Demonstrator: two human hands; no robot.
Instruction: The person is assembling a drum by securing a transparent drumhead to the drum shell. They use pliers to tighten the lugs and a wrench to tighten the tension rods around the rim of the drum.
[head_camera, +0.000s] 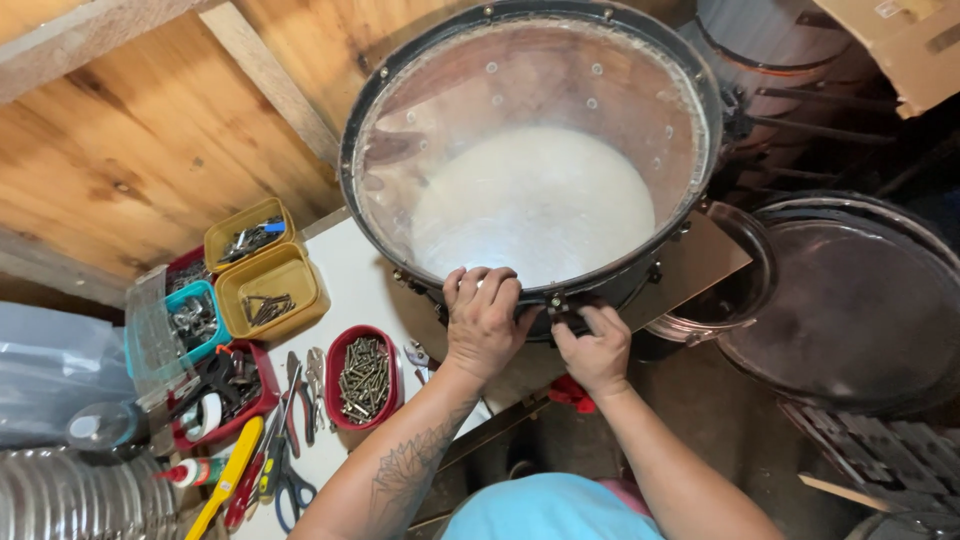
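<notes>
While both hands work its near rim, the drum stands tilted on the desk.
Left hand has its grip curled over the hoop; right hand pinches a rim lug. Bulky, stiff shell, fragile clear skin: hold the hoop. Left of the grip, a red tub holds screws and yellow tubs hold metal bits.
</notes>
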